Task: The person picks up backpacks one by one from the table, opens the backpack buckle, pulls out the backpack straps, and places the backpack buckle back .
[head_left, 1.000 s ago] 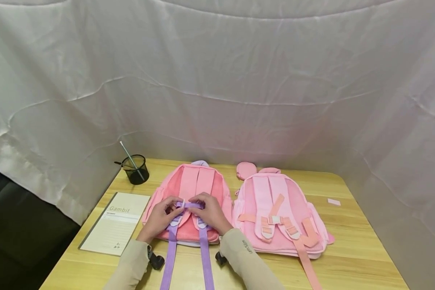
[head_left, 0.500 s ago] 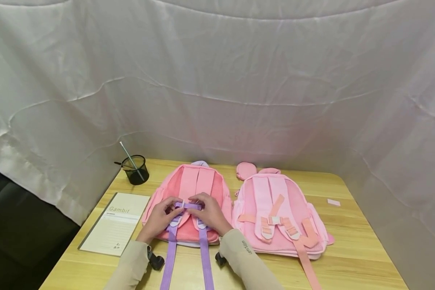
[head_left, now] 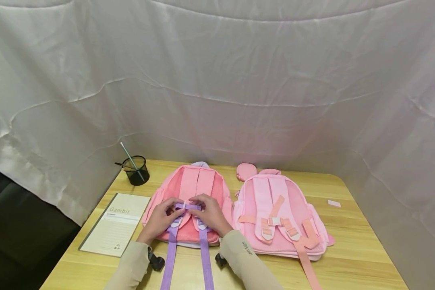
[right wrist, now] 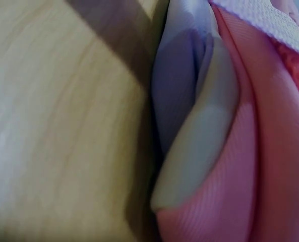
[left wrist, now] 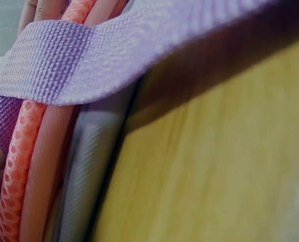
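Observation:
A coral-pink backpack (head_left: 177, 181) lies back side up, its shoulder straps facing me. Over its lower middle, both hands work at a short purple chest strap (head_left: 193, 207) with a small white buckle (head_left: 184, 204). My left hand (head_left: 160, 219) pinches the strap at the buckle's left side. My right hand (head_left: 211, 212) pinches the strap just right of the buckle. The fingertips partly hide it. Two long purple webbing straps (head_left: 170, 253) hang toward me. In the left wrist view purple webbing (left wrist: 48, 60) crosses the bag's edge; the right wrist view shows the bag's pink side (right wrist: 275, 126).
To the right lies a light-pink backpack (head_left: 246, 201) with orange straps and a fastened white buckle; a small round pink pouch (head_left: 246, 171) sits behind it. At left are a notebook (head_left: 112, 225) and a black mesh pen cup (head_left: 137, 175). A small pink card (head_left: 334, 203) lies far right.
Both hands stay in nearly the same place with only slight finger movement. A little less of the purple strap shows by the right fingers. The backpacks have not moved.

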Action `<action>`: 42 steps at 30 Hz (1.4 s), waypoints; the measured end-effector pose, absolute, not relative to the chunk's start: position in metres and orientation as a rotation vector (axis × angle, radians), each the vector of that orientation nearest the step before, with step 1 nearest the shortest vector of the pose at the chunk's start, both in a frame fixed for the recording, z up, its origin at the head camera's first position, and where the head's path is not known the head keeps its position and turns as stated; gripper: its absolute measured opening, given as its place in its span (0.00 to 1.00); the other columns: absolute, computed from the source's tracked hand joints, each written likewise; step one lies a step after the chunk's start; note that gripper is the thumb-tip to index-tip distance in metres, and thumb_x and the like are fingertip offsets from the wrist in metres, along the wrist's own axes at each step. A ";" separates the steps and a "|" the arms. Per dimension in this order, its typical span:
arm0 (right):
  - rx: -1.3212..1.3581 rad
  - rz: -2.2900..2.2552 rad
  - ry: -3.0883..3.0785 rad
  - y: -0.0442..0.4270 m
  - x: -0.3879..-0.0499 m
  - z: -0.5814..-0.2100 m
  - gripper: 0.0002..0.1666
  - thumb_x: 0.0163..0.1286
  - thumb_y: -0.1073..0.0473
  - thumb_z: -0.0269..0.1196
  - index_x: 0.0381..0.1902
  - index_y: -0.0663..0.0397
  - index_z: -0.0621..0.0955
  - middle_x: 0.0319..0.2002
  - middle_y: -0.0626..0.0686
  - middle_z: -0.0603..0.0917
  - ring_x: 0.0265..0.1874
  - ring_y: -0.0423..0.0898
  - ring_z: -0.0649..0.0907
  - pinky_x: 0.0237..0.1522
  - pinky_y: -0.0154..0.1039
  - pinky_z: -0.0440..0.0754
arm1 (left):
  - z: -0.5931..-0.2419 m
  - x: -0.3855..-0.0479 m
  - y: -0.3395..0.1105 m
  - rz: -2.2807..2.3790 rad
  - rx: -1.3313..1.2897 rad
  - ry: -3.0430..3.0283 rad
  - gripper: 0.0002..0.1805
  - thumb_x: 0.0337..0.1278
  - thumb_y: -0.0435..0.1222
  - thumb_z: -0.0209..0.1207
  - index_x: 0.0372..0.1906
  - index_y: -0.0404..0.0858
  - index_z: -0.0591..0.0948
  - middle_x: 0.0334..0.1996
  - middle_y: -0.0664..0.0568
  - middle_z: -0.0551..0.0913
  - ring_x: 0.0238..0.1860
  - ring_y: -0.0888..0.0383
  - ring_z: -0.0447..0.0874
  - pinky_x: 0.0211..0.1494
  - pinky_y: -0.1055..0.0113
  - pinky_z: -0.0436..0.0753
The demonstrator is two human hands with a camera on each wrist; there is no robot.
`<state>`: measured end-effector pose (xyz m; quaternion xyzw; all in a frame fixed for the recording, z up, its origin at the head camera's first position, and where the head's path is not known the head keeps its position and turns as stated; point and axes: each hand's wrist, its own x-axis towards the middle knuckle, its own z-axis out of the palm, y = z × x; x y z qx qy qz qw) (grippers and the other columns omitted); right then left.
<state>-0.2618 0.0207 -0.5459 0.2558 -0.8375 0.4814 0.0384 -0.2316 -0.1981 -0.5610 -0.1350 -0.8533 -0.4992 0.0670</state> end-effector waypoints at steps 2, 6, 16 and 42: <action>0.793 1.477 -2.571 0.020 -0.262 -0.546 0.19 0.64 0.59 0.75 0.53 0.50 0.87 0.45 0.49 0.89 0.39 0.41 0.84 0.46 0.33 0.82 | -0.561 -0.232 -0.198 -1.501 -0.403 -2.577 0.11 0.67 0.44 0.67 0.52 0.52 0.84 0.30 0.58 0.79 0.31 0.62 0.76 0.35 0.70 0.76; 0.792 1.486 -2.580 0.020 -0.262 -0.546 0.19 0.65 0.59 0.75 0.54 0.51 0.87 0.46 0.49 0.89 0.39 0.41 0.84 0.46 0.33 0.82 | -0.561 -0.232 -0.198 -1.499 -0.398 -2.577 0.11 0.67 0.44 0.67 0.51 0.53 0.84 0.30 0.58 0.78 0.31 0.62 0.76 0.35 0.71 0.75; 0.753 1.565 -2.531 0.023 -0.263 -0.550 0.19 0.63 0.58 0.76 0.51 0.54 0.88 0.45 0.51 0.88 0.40 0.42 0.87 0.45 0.32 0.85 | -0.561 -0.231 -0.199 -1.525 -0.414 -2.514 0.12 0.66 0.40 0.68 0.52 0.48 0.85 0.28 0.56 0.75 0.30 0.63 0.73 0.33 0.71 0.72; 0.752 1.599 -2.546 0.023 -0.262 -0.550 0.17 0.66 0.60 0.74 0.52 0.56 0.88 0.42 0.52 0.87 0.39 0.41 0.87 0.45 0.31 0.85 | -0.563 -0.232 -0.200 -1.503 -0.434 -2.506 0.11 0.67 0.41 0.67 0.52 0.50 0.84 0.35 0.57 0.82 0.33 0.62 0.75 0.37 0.71 0.75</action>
